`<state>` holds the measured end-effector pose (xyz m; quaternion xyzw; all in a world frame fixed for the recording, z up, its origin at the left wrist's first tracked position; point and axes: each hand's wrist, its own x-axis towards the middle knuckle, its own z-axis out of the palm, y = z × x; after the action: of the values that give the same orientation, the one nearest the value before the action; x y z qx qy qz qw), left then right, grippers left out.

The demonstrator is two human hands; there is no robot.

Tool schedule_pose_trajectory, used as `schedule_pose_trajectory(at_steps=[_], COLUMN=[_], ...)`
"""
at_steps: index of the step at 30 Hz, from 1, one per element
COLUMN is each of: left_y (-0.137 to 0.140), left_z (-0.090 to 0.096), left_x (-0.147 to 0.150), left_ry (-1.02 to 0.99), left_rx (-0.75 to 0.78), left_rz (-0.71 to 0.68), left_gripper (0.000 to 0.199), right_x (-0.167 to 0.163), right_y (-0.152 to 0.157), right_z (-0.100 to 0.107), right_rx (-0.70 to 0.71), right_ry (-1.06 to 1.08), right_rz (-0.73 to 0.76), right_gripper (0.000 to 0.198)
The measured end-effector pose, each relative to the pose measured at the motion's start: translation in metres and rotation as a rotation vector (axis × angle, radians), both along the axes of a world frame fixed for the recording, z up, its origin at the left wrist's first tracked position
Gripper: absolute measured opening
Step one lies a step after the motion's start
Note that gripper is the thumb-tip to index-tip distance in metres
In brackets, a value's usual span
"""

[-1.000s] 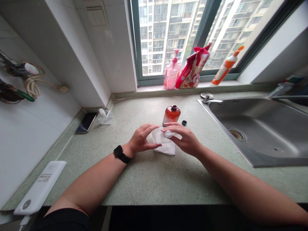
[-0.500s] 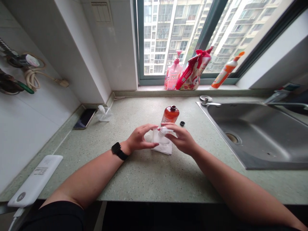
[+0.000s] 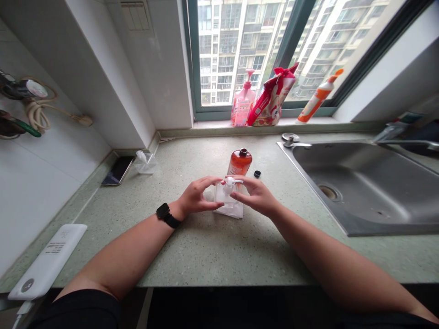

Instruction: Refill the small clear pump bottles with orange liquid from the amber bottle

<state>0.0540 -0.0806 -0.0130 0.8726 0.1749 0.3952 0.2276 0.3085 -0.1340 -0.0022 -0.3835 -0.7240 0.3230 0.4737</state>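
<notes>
A clear square pump bottle (image 3: 221,194) with a white pump head (image 3: 231,181) stands between my hands. My left hand (image 3: 198,195) grips the bottle's left side, thumb nearest me and fingers behind. My right hand (image 3: 258,193) curves around the pump's right side, its thumb by the collar and its fingers behind the nozzle. A folded white tissue (image 3: 236,212) lies under the bottle. Just behind stands an uncapped amber bottle (image 3: 240,161) with reddish liquid. Its neck is open, and a small black cap (image 3: 257,174) lies to its right.
On the left are a phone (image 3: 118,171), a small clear pump bottle (image 3: 145,163) and a white power bank (image 3: 48,261). A steel sink (image 3: 377,183) lies to the right. The windowsill holds a pink pump bottle (image 3: 243,104), a red bag (image 3: 272,98) and an orange-white bottle (image 3: 317,98).
The whole view has shifted slightly. My right fingers have loosened and spread a little around the pump, while my left hand keeps its hold on the bottle.
</notes>
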Motion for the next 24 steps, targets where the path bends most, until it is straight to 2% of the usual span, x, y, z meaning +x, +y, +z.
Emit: schedule_pose_trajectory(at_steps=[5, 9, 16, 24], left_y=[0.0000, -0.0002, -0.0008, -0.0014], left_z=[-0.0014, -0.0035, -0.0022, 0.0008], left_x=[0.0008, 0.0003, -0.0002, 0.0013], left_ry=[-0.019, -0.004, -0.005, -0.034], left_rx=[0.015, -0.008, -0.029, 0.045], left_rz=[0.017, 0.027, -0.019, 0.048], left_gripper=[0.065, 0.066, 0.062, 0.065], right_x=[-0.0077, -0.0091, -0.0062, -0.0037], right_y=[-0.0029, -0.0025, -0.0010, -0.0010], right_z=[0.0005, -0.0008, 0.0003, 0.0014], right_rx=[0.051, 0.044, -0.084, -0.054], right_ry=[-0.032, -0.025, 0.073, 0.055], right_rz=[-0.093, -0.061, 0.061, 0.010], right_gripper=[0.028, 0.026, 0.040, 0.047])
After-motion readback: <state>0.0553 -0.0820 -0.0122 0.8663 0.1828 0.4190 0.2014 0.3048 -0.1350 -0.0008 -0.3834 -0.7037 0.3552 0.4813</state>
